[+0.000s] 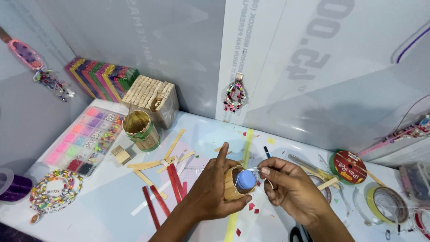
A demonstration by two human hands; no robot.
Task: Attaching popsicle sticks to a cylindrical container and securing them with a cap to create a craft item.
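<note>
Currently the left hand [214, 190] grips a small stick-walled cup [233, 183] holding a blue cap [246, 179]; the right hand [289, 188] pinches thin white cord [257, 169] wrapped around it, keeping tension.

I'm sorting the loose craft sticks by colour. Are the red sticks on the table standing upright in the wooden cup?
No: the red sticks lie flat on the table, left of the left hand, outside the wooden cup.

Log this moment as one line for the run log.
left hand: holds small wooden stick-built cup with blue cap | right hand: pinches thin pale wire at cup | surface: white table
</note>
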